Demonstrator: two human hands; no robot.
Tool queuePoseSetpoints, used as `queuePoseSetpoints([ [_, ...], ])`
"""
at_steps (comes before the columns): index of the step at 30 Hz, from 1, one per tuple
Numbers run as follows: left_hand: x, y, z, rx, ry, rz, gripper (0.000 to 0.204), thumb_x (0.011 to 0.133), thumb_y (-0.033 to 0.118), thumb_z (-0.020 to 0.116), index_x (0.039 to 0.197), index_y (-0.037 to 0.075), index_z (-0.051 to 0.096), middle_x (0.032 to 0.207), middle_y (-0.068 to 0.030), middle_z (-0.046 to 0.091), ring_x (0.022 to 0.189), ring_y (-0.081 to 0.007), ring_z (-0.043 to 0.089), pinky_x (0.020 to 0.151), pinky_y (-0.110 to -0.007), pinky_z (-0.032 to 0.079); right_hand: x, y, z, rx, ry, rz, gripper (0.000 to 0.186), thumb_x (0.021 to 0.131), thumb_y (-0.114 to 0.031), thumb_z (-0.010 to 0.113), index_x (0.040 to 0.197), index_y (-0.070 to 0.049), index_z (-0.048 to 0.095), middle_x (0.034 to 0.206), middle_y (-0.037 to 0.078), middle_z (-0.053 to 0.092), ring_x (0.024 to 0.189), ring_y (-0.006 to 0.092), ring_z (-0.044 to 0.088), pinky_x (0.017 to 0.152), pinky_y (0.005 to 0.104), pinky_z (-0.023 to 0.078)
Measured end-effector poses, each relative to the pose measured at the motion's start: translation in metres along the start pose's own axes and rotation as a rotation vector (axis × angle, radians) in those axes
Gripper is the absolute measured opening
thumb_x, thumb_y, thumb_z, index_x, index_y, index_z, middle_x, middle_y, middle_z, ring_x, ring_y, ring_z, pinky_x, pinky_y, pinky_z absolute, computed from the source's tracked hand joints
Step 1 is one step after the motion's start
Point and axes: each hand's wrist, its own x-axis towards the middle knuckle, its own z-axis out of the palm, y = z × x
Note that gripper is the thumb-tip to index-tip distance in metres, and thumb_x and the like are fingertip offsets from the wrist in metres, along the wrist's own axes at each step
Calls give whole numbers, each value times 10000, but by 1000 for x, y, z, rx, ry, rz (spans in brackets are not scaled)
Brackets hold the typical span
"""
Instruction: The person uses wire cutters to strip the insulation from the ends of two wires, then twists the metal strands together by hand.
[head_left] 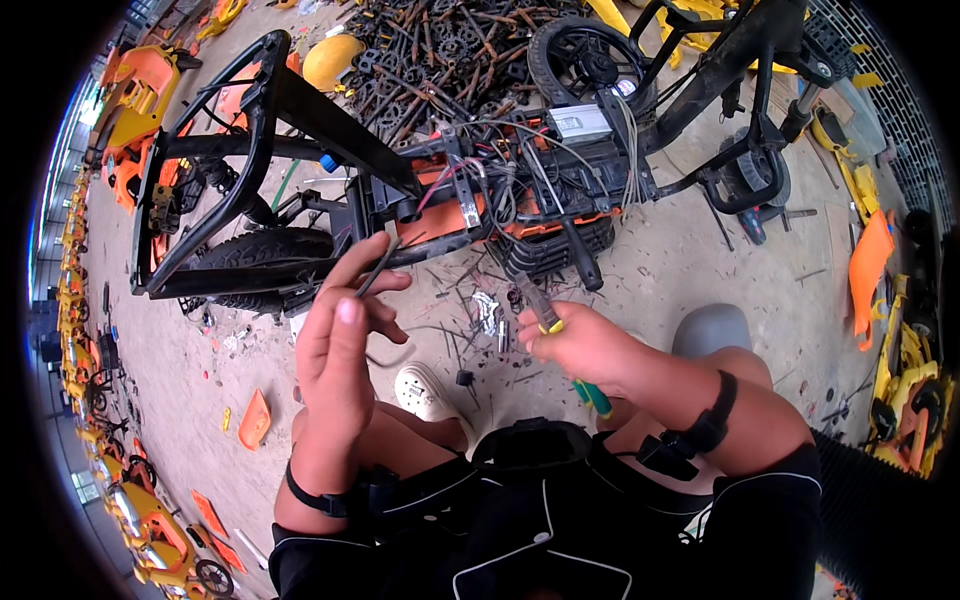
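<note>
In front of me a black scooter frame [340, 130] lies with its wiring [500, 180] and orange inner panels exposed. My left hand [345, 340] is raised near the frame's lower rail, with a short dark cable [378, 266] between thumb and fingers. My right hand [585, 345] is closed around pliers [592, 396] with green and yellow handles. Their metal jaws point up toward the frame, apart from it. Above that hand, a black-handled screwdriver [582, 258] leans across the wiring.
A heap of dark metal parts [440, 60] lies behind the frame, beside a yellow helmet [332, 64]. Cable scraps and small debris [487, 312] litter the concrete. A power drill [752, 226] lies at right. Orange and yellow body panels [870, 275] line both sides.
</note>
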Motion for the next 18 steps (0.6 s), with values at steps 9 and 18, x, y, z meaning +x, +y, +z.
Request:
queuePoseSetpoints([
  [9,3,-3,6,34,-21,-106,391,1072,288,429,988,-46,613,1377,-238,548,1044,-227,644,655,-286,546,-21,-36,-8,398,-301,24,472,876,-100,690,1290,7,490,1210,167,649,1010,199,656,593,284,489],
  [18,0,-8,6,119,-89,-171,320,1067,255,488,1042,-19,651,962,-65,649,760,-111,583,694,-265,470,-3,12,15,99,-338,182,486,838,-14,529,1321,8,484,1128,126,650,972,193,646,623,315,533],
])
